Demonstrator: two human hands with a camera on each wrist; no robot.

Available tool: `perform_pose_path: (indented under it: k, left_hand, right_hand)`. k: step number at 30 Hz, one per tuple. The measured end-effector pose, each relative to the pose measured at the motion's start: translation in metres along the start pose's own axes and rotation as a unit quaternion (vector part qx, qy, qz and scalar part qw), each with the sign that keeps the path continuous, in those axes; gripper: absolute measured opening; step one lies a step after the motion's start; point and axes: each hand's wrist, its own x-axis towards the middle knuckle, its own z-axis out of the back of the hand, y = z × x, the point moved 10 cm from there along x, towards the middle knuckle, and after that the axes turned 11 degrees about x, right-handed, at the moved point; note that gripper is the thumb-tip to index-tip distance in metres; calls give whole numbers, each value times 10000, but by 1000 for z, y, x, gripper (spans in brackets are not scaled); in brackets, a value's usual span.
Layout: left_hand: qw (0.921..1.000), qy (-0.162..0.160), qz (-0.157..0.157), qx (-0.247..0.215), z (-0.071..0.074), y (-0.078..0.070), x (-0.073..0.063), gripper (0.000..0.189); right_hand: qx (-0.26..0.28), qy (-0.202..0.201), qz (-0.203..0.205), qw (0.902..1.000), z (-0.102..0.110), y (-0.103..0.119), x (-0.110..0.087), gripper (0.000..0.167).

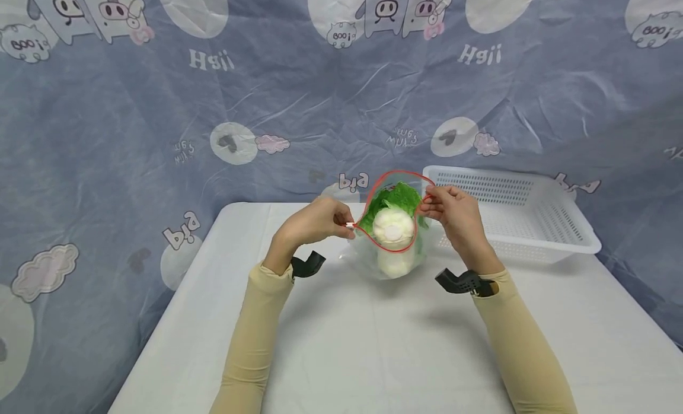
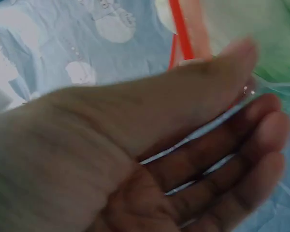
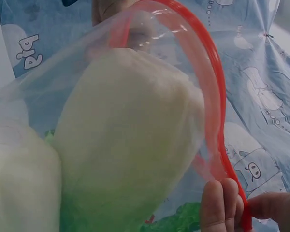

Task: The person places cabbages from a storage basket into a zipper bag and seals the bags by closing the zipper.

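Observation:
A clear zip bag with a red zipper rim (image 1: 397,171) stands with its mouth spread wide. Inside it are pale, green-leaved heads of what look like napa cabbage (image 1: 393,226), their white base ends toward the opening. In the right wrist view, two pale bodies show through the film, the larger cabbage (image 3: 130,130) in the middle. My left hand (image 1: 318,220) pinches the bag's left corner at a small white slider (image 1: 350,225). On the opposite side, my right hand (image 1: 453,215) pinches the red rim between thumb and fingers. The left thumb covers the slider in the left wrist view.
Behind my right hand, a white perforated plastic basket (image 1: 565,248) stands at the table's back right. The white-covered table (image 1: 341,354) meets a printed blue-grey cloth (image 1: 331,94) hanging along its back. Black camera mounts sit on both wrists.

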Motion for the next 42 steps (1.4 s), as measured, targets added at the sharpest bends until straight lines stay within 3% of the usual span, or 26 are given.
perform_pose_path:
  k: [7,11,14,17,22,28,31,33,38,42]
  left_hand:
    - [9971,-485,-60,-583,3,7,13,9]
    - [9912,-981,-33,-886,11,13,19,18]
    - [9823,-1588,97,-994,20,22,21,23]
    - [9684,-2170,279,-1194,27,33,22,23]
    - [9500,-2709,533,-1462,33,48,23,24]
    - [9362,-3030,654,-1656,38,58,22,24]
    - [9338,-3094,683,-1662,41,60,21,24]
    - [9342,-3096,739,-1613,41,61,20,24]
    - [9401,-2934,920,-1473,40,60,19,27]
    - [9477,-2746,898,-1358,39,57,19,28]
  right_hand:
    - [-432,351,-154,9983,9,11,1,21]
    - [-913,753,-307,9925,9,16,0,29]
    - [-1150,893,-385,9886,11,17,0,31]
    - [-1183,818,-349,9890,15,19,1,30]
    - [-1360,593,-74,9889,20,23,4,30]
    - [-1552,333,239,9870,24,30,4,34]
    - [-1659,227,325,9854,24,32,3,32]
    - [-1971,143,393,9795,23,33,3,32]
    - [-2947,-27,540,9540,20,30,2,41]
    - [-3213,-50,599,9451,16,25,3,43]
